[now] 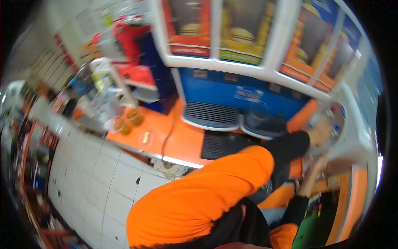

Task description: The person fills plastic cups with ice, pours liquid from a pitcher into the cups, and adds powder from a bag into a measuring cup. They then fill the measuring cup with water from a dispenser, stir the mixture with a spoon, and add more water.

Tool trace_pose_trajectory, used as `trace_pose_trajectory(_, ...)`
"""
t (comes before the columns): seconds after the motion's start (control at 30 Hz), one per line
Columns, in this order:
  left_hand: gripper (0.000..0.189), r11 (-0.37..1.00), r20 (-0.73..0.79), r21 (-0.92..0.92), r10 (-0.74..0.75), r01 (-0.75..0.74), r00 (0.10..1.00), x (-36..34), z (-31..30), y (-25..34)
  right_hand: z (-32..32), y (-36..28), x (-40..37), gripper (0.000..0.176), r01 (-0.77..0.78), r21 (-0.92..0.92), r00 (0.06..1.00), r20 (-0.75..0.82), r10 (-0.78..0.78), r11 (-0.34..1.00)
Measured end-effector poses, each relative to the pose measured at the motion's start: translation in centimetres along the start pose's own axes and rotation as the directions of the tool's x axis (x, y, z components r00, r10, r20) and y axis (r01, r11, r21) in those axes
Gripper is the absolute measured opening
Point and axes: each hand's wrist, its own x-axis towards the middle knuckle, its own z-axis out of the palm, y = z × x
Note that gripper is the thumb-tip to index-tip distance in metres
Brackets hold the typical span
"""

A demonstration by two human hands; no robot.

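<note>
My left hand (320,133), past a black cuff and orange sleeve, reaches to the right side of a drink dispenser (269,62), next to small items in a pale recess. Its fingers are blurred, so a grip cannot be made out. Just below it, my right hand (314,173) is raised against or close to the lower edge of the pale side panel (352,137); its fingers are smeared too. A clear cup (258,115) stands on the dispenser's right drip tray (265,132), left of my left hand.
An orange counter (182,145) holds a black mat (210,145), two amber-filled cups (133,116) and a small round dish (146,138). Bottles and clear cups crowd its left end beside a red and blue machine (134,74). White floor tiles (91,178) lie at lower left.
</note>
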Motion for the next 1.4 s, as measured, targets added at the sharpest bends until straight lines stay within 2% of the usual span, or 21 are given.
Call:
trace_pose_trajectory(0.03, 0.042, 0.985, -0.251, -0.156, -0.105, 0.066, 0.962, 2.4, 5.4, -0.9, 0.3, -0.5, -0.4, 0.039, 0.014, 0.018, 0.999, -0.029, -0.014, 1.0)
trace_pose_trajectory(0.1, 0.034, 0.953, -0.228, -0.298, -0.129, 0.057, 0.965, 1.3, 3.0, -1.0, 1.8, -2.4, -2.9, 0.025, 0.01, 0.19, 0.993, -0.115, 0.012, 0.982)
trace_pose_trajectory(0.13, 0.031, 0.929, -0.216, -0.367, -0.141, 0.054, 0.966, 0.4, 1.1, -0.9, 2.2, -3.6, -3.9, 0.024, 0.006, 0.256, 0.987, -0.154, 0.034, 0.967)
trace_pose_trajectory(0.17, 0.031, 0.968, -0.22, -0.246, -0.006, -0.049, 0.976, -0.9, -1.3, -0.7, 2.8, -4.6, -4.6, 0.028, 0.015, 0.318, 0.984, -0.174, 0.042, 0.948)
trace_pose_trajectory(0.2, 0.029, 0.989, -0.399, 0.056, 0.15, -0.139, 0.904, 0.4, 2.1, -1.8, 3.3, -5.6, -5.3, 0.026, -0.06, 0.329, 0.961, -0.236, 0.144, 0.942)
trace_pose_trajectory(0.27, 0.022, 0.98, -0.182, 0.167, 0.137, -0.107, 0.974, -0.7, -0.3, -1.3, 3.3, -6.5, -6.0, 0.029, -0.064, 0.436, 0.982, -0.135, 0.136, 0.897)
trace_pose_trajectory(0.33, 0.018, 0.992, -0.062, 0.1, 0.077, -0.071, 0.995, -1.0, -1.4, -1.0, 3.2, -7.2, -6.5, 0.033, -0.083, 0.456, 0.983, -0.11, 0.149, 0.886)
trace_pose_trajectory(0.47, 0.017, 0.994, -0.04, 0.021, 0.104, -0.104, 0.994, -1.5, -2.7, -1.0, 3.8, -9.0, -7.4, 0.038, -0.114, 0.447, 0.969, -0.146, 0.199, 0.887)
trace_pose_trajectory(0.53, 0.017, 0.996, 0.004, -0.017, 0.092, -0.092, 0.996, -1.5, -3.1, -0.9, 3.7, -7.7, -6.5, 0.038, -0.056, 0.423, 0.977, -0.161, 0.136, 0.904)
trace_pose_trajectory(0.97, 0.019, 0.995, -0.014, -0.013, 0.098, -0.098, 0.995, -1.4, -3.0, -1.0, 2.8, -5.6, -5.3, 0.038, -0.052, 0.355, 0.982, -0.153, 0.113, 0.933)
trace_pose_trajectory(1.4, 0.017, 0.992, -0.021, -0.047, 0.119, -0.12, 0.993, -1.2, -2.6, -1.5, 2.4, -4.9, -5.2, 0.039, -0.006, 0.399, 0.991, -0.117, 0.057, 0.917)
